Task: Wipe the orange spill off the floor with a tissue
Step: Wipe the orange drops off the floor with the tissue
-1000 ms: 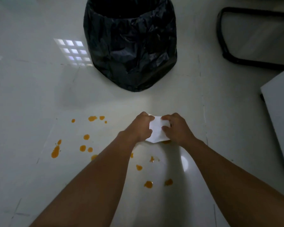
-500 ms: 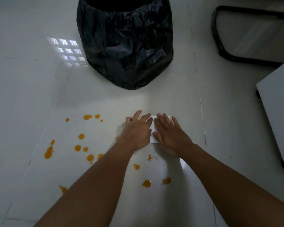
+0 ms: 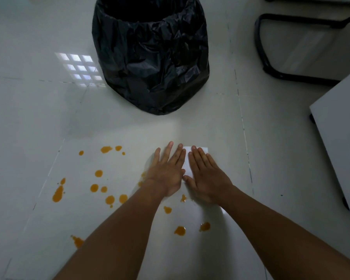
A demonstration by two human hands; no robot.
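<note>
A white tissue (image 3: 187, 164) lies flat on the pale tiled floor (image 3: 38, 118), mostly hidden under my hands. My left hand (image 3: 167, 170) and my right hand (image 3: 205, 176) rest side by side on it, palms down, fingers stretched out and pressing it to the floor. Only a strip of tissue shows between and beyond the fingers. Several orange drops of spill (image 3: 98, 173) dot the tile to the left of my hands, with a longer streak (image 3: 58, 194) at far left. More drops (image 3: 179, 230) lie between my forearms, nearer to me.
A bin lined with a black bag (image 3: 150, 57) stands just beyond my hands. A black chair base (image 3: 261, 47) sits at the upper right. A white cabinet or table edge (image 3: 335, 138) juts in from the right.
My hands went from pinching the tissue above the floor to laying it down. The fingers have spread flat on it and now press it against the tile.
</note>
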